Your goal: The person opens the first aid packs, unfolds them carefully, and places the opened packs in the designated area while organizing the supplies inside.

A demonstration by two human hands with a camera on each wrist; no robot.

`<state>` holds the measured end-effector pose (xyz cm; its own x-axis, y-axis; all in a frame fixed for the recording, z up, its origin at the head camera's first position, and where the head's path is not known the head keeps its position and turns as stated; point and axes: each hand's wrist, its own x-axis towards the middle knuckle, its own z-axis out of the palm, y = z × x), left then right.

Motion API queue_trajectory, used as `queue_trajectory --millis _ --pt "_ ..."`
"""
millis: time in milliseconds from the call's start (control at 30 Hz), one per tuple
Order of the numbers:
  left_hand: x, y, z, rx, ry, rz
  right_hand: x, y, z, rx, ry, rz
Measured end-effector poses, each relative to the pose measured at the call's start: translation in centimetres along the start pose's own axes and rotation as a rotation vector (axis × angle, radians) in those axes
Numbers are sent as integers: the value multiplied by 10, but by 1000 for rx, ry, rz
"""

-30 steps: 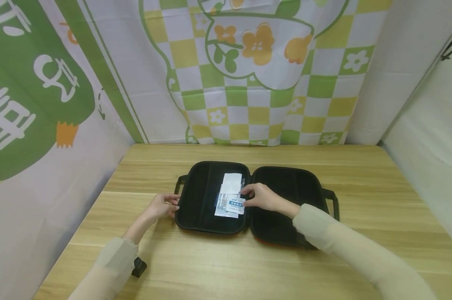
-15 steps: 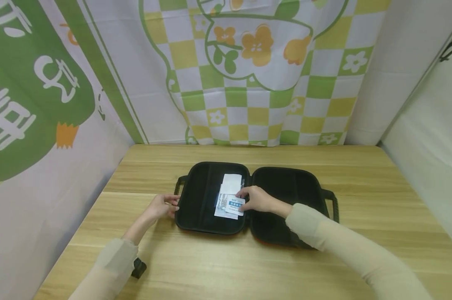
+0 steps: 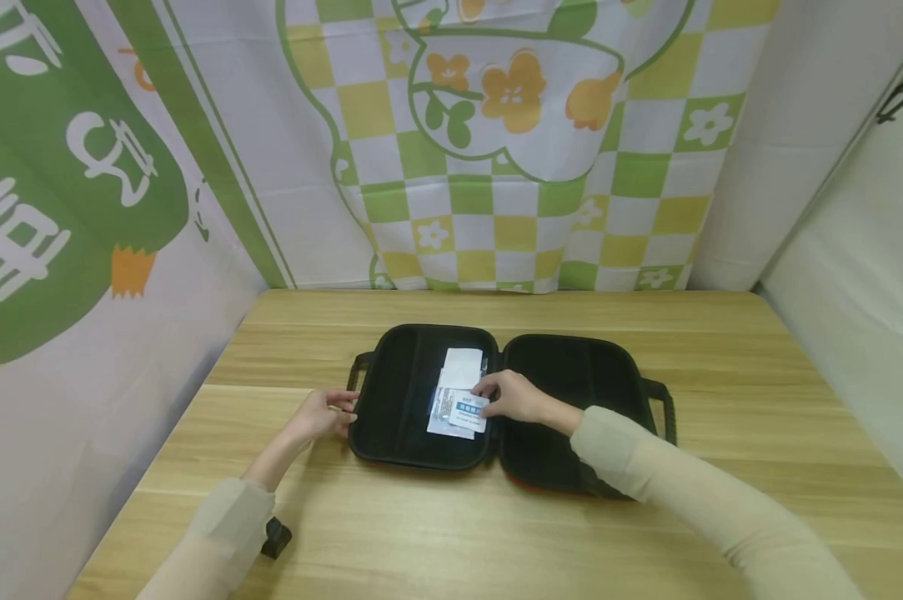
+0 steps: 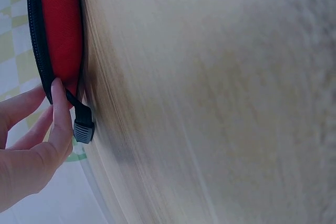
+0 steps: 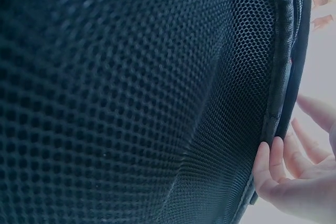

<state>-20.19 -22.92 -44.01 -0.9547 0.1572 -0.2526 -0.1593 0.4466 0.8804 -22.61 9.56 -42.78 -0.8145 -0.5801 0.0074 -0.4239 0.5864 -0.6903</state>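
Pinching the white packet (image 3: pixel 466 412) near the left case half's (image 3: pixel 386 408) right edge, the right hand (image 3: pixel 516 396) could drag the lower packet (image 3: pixel 440 417), since they touch; the left hand (image 3: pixel 320 415) grips the left edge.

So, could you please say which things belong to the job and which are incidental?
Probably the job:
open black zippered case, red outside
flat white-and-blue packets

Surroundings:
light wood-grain table
hanging green-and-white checked cloth

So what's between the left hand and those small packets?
In the head view, only a bare, dark stretch of the open black case lies between the left hand and the packets.
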Motion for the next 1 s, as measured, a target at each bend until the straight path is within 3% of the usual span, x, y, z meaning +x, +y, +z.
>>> queue_trajectory --millis 267,667,1000 --pt "-1 0 0 -3 -7 -1 -1 0 -1 12 5 -18" --pt "-1 1 0 6 -3 -6 3 -3 -2 -4 8 35" --pt "0 0 0 -2 1 -23 10 -2 -4 -81 79 22"
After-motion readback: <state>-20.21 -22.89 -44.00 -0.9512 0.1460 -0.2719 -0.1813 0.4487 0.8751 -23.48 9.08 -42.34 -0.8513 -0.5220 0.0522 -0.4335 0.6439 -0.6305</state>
